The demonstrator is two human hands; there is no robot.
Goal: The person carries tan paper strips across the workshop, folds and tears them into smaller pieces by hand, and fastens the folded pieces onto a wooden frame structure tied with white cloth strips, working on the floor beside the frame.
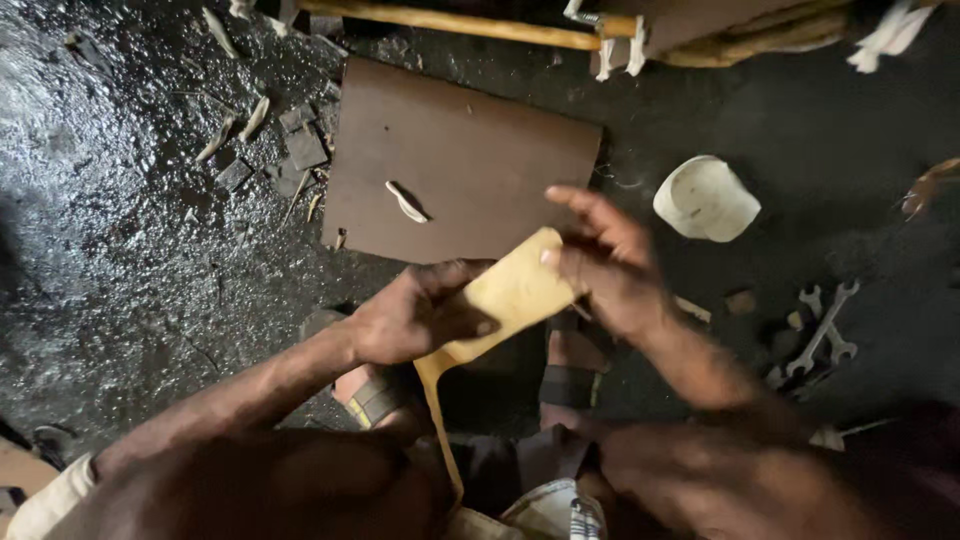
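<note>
Gripping a flat, pale yellow wooden paddle-shaped piece [510, 295] at the centre of the frame, the left hand [415, 315] wraps its fingers and thumb around the lower left edge of the broad blade. The right hand [605, 265] meets the blade's upper right end, thumb pressed on the face and the other fingers spread loosely above it, so both hands are closed on the same piece. A narrow handle runs down from the blade toward the bottom centre of the frame, between the person's knees.

Behind the hands, in the upper middle, a brown rectangular board [460, 170] lies flat on the dark, wet-looking floor [120, 230], with a small pale wood shaving [405, 202] resting on it. Right of the board sits a white round cup-like container [705, 198], well apart from the hands. Several metal spanners [822, 335] lie in a loose pile at the right edge of the middle. Wood chips and small grey offcuts [295, 155] are scattered at the upper left. A long yellowish wooden pole [450, 22] crosses the top of the frame. Sandalled feet [570, 375] show below the hands.
</note>
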